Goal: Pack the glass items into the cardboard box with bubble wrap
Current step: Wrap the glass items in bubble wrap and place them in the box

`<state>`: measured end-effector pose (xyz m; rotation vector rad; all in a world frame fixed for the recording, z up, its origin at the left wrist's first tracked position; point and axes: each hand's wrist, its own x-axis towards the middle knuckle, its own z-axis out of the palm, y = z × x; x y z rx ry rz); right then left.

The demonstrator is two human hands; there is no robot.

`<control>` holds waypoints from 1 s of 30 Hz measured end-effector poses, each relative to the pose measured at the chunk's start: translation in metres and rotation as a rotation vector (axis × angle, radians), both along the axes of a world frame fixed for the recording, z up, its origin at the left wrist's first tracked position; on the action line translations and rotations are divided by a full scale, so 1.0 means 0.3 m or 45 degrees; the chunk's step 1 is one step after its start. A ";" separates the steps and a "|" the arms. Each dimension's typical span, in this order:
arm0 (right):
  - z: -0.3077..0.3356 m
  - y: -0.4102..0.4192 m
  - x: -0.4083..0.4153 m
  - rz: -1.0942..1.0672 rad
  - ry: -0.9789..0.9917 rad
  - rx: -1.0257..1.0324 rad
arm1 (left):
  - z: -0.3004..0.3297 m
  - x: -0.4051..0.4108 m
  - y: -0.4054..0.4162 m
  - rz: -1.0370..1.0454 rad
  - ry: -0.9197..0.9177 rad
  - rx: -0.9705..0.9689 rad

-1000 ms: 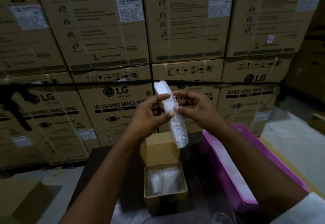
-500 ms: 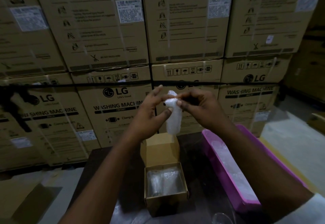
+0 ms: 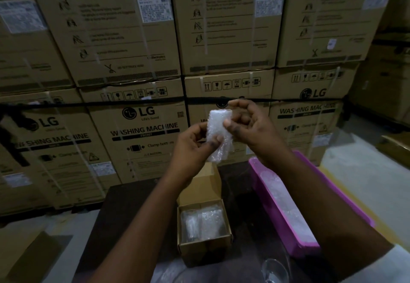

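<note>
Bubble wrap [image 3: 218,136], folded small, mid-frame, held raised over the box, likely as padding. Left hand [image 3: 193,147] pinches its lower edge; right hand [image 3: 250,127] pinches the upper side. Box [image 3: 205,249], open below, holds wrapped items. Pink tray [image 3: 346,200] lower right; glass [image 3: 274,269] at the bottom edge.

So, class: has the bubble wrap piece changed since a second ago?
Yes. The bubble wrap piece, held by both hands, is now folded shorter; its lower end has risen clear above the cardboard box's flap.
</note>
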<state>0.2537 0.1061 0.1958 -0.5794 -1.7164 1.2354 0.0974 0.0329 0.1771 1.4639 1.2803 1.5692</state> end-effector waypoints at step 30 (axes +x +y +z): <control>-0.598 -0.285 0.323 -0.477 0.220 -0.752 | -0.552 0.414 -0.101 0.040 -0.405 -0.354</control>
